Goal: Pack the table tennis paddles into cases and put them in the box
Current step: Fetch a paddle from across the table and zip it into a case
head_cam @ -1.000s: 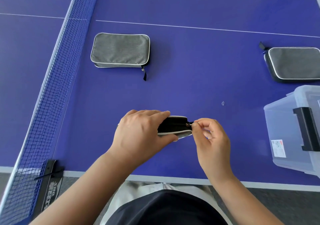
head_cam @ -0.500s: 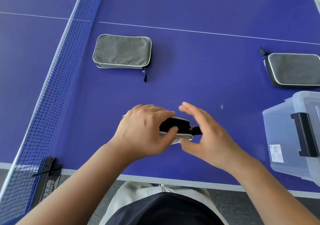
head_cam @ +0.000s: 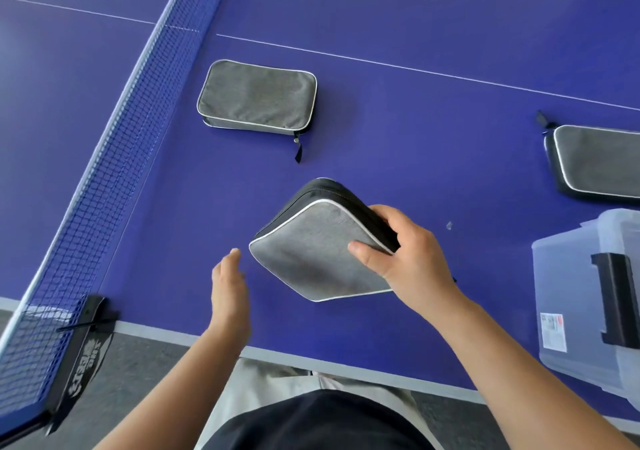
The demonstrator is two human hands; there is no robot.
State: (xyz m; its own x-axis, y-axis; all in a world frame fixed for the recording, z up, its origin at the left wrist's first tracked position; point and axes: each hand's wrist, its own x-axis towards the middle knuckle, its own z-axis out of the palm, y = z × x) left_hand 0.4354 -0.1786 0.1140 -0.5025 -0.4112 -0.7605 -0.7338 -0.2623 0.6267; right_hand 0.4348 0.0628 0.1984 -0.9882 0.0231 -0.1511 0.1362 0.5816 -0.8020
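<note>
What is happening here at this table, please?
A person is packing table tennis paddle cases. The right hand grips one grey case by its edge and holds it tilted above the blue table. The left hand is open beside it and touches nothing. Two more grey cases lie on the table, one near the net and one at the far right. The clear plastic box waits on the right.

Right hand (head_cam: 412, 262) grips a grey case (head_cam: 311, 255) tilted above the desk (head_cam: 415, 120). Left hand (head_cam: 228, 290) open, just beside it, not touching. Clear box (head_cam: 568, 311) at right.
</note>
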